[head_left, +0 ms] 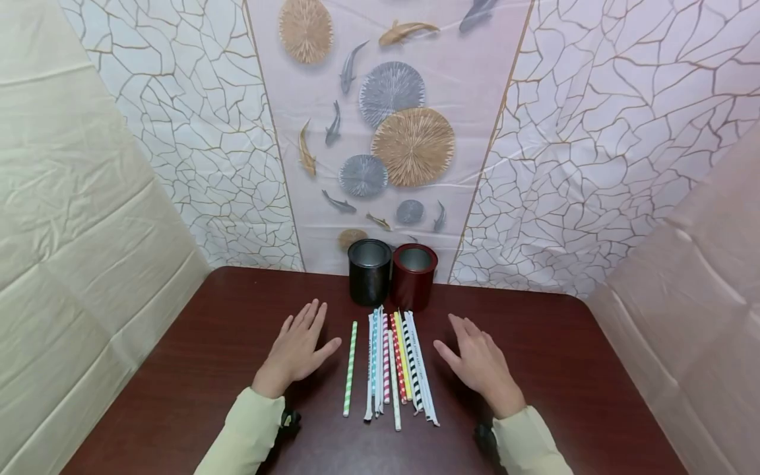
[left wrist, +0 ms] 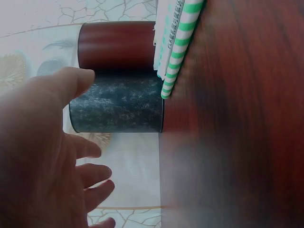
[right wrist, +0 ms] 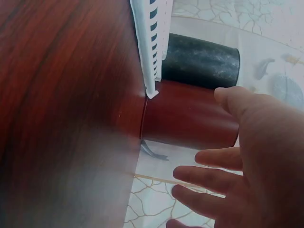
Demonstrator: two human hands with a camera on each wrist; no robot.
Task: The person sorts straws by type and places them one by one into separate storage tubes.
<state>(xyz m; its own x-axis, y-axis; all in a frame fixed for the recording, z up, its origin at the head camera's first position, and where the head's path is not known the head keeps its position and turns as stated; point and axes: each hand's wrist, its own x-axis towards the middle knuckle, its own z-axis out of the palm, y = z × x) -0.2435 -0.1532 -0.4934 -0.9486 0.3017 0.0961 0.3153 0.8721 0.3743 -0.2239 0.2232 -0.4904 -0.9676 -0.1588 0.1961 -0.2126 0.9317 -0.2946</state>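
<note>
Several paper straws lie side by side in the middle of the table, some in white paper wrappers. A green-striped straw [head_left: 351,368] lies a little apart on the left, nearest my left hand [head_left: 298,349]. That hand holds nothing, its fingers extended and thumb spread toward the straw. On the other side, my right hand [head_left: 477,363] is held beside a white-wrapped straw [head_left: 420,369], fingers extended and holding nothing. Between them are a yellow straw [head_left: 403,356], a red dotted straw [head_left: 398,359] and a black-striped straw [head_left: 412,363]. Behind the straws stand a black cup [head_left: 369,280] and a dark red cup [head_left: 413,284].
The dark red-brown table [head_left: 237,330] meets a patterned cloth backdrop [head_left: 332,218] right behind the cups. Pale cloth walls [head_left: 89,264] flank it at left and right. Both cups stand upright, close together, with their mouths up.
</note>
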